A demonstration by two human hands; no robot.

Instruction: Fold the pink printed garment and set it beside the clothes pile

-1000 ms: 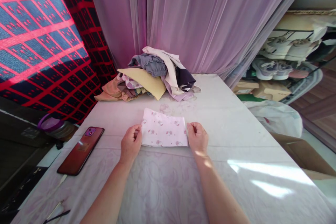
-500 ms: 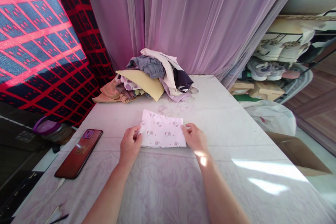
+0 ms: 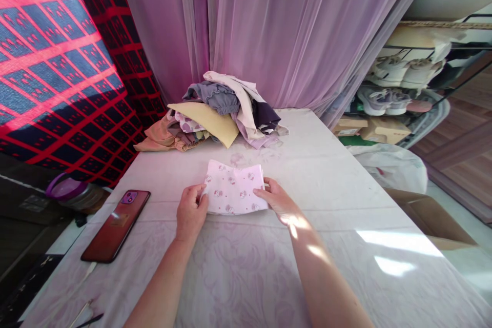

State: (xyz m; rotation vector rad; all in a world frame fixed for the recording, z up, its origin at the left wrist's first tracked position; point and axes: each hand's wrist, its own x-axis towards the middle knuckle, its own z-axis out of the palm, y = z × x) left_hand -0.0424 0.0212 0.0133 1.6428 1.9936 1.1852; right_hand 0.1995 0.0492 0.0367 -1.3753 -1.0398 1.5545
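As seen from the head view, both hands grasp one folded cloth, pink with small printed figures. Left hand (image 3: 191, 210): thumb and fingers closed on the near-left edge. Right hand (image 3: 277, 200): thumb lying on top of the right edge, fingers behind it. Cloth (image 3: 232, 189) sits between the two hands, over the table (image 3: 326, 179), its far edge dipping mid-way; cannot tell whether the right edge is lifted.

Beyond the grip: pile (image 3: 209, 120) of crumpled clothes, well apart from the cloth, a yellow piece facing forward, grey and cream ones on top. Behind that, a purple curtain (image 3: 261, 31).

Left of the left hand: phone (image 3: 117, 225), face down, cable (image 3: 91, 269) at its near end. Farther left, a jar (image 3: 69, 187) with purple lid, off the table.

Right of the right hand, past the table edge: white bag (image 3: 388, 166), open box (image 3: 423, 220), shoes (image 3: 403, 70) on a rack. Sun patches on right forearm and table.
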